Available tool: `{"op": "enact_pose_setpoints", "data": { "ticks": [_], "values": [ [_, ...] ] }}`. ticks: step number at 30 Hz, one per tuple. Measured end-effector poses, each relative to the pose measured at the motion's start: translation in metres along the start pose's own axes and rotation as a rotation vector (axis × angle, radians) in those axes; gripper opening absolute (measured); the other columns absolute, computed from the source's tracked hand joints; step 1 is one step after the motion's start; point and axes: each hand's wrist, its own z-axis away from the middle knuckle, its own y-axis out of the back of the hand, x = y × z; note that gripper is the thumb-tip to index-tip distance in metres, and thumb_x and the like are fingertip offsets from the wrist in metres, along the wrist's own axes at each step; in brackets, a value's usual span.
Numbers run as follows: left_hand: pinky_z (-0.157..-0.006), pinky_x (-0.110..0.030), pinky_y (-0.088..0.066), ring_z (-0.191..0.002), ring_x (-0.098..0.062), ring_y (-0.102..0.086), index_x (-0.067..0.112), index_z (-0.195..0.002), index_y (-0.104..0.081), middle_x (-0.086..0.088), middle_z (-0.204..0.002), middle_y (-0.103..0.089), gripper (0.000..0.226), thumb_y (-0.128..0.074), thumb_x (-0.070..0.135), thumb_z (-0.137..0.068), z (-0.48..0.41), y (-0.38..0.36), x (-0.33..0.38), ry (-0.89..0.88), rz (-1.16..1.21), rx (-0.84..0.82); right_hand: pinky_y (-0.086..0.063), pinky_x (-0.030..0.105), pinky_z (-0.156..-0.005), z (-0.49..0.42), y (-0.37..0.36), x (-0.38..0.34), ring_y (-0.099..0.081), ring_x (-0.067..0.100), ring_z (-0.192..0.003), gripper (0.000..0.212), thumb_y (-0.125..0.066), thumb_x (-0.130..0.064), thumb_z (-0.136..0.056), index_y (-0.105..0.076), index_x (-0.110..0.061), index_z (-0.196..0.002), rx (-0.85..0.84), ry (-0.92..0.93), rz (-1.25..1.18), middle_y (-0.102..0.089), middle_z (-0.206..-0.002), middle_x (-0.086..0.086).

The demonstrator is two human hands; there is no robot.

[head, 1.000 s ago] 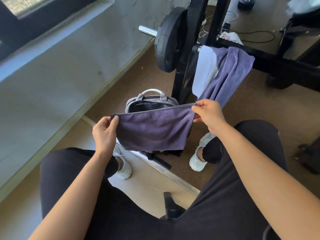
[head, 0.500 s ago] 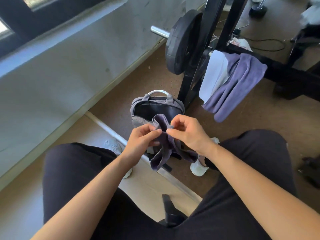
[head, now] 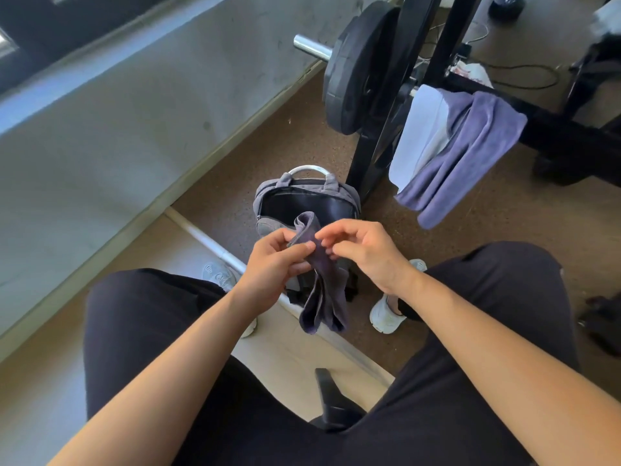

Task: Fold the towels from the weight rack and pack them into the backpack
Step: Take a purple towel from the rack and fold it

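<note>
1. The left hand (head: 279,260) pinches the top of a dark towel (head: 322,287), thumb over the fold and fingers curled behind.
2. The right hand (head: 363,253) sits just beside it, fingers loosely bent at the towel's edge; whether they grip it I cannot tell.
3. The towel hangs doubled between the knees, in front of the backpack (head: 302,203).
4. The backpack stands open on the floor by the rack (head: 379,136).
5. A white towel (head: 420,132) and a purple towel (head: 477,142) hang over the rack's bar.
</note>
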Motion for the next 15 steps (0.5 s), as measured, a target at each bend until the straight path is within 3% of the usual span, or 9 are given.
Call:
{"op": "enact_pose_setpoints", "data": {
  "ticks": [2,4,7,11,15],
  "values": [
    [-0.075,-0.031,-0.063,-0.075,-0.022,-0.07,0.011,-0.085,-0.055,-0.013,-0.081,-0.063,0.018,-0.067,0.002,-0.093,-0.005,0.004,0.004,-0.018,0.138,0.052,-0.058,0.029,-0.082,-0.001,0.004,0.005,-0.069,0.018,-0.088,0.026,-0.058,0.012,-0.089,-0.072,-0.004,-0.104,0.083,-0.05,-0.009,-0.072,-0.095,0.019],
    [-0.071,-0.028,-0.062,-0.067,-0.017,-0.063,0.014,-0.083,-0.052,-0.012,-0.078,-0.055,0.02,-0.062,0.004,-0.098,-0.009,0.006,0.01,-0.048,0.288,0.135,-0.057,0.026,-0.08,-0.002,0.009,0.012,-0.069,0.017,-0.087,0.022,-0.063,0.007,-0.088,-0.071,-0.01,-0.1,0.116,-0.107,0.125,-0.072,-0.093,0.011],
    [-0.073,-0.027,-0.062,-0.066,-0.012,-0.07,0.014,-0.089,-0.05,-0.005,-0.074,-0.065,0.018,-0.052,0.005,-0.104,-0.011,0.008,0.024,-0.121,0.445,0.195,-0.052,0.026,-0.079,-0.005,0.015,0.02,-0.064,0.015,-0.096,0.025,-0.066,0.0,-0.085,-0.067,-0.016,-0.103,0.045,-0.231,0.238,-0.069,-0.101,0.004],
    [-0.083,-0.029,-0.061,-0.083,-0.017,-0.073,0.009,-0.101,-0.053,-0.011,-0.095,-0.065,0.003,-0.052,0.008,-0.104,-0.013,0.012,0.036,-0.166,0.615,0.181,-0.051,0.027,-0.082,-0.008,0.007,0.033,-0.058,0.018,-0.11,0.046,-0.076,-0.012,-0.08,-0.056,-0.022,-0.121,-0.134,-0.32,0.334,-0.058,-0.12,0.001],
    [-0.081,-0.027,-0.06,-0.082,-0.015,-0.072,0.006,-0.1,-0.06,-0.009,-0.09,-0.068,0.01,-0.053,0.014,-0.101,-0.012,0.013,0.043,-0.132,0.694,0.089,-0.053,0.037,-0.091,-0.019,-0.014,0.053,-0.059,0.018,-0.109,0.05,-0.085,-0.033,-0.078,-0.057,-0.019,-0.118,0.007,-0.252,0.393,-0.06,-0.118,0.001]
  ]
}}
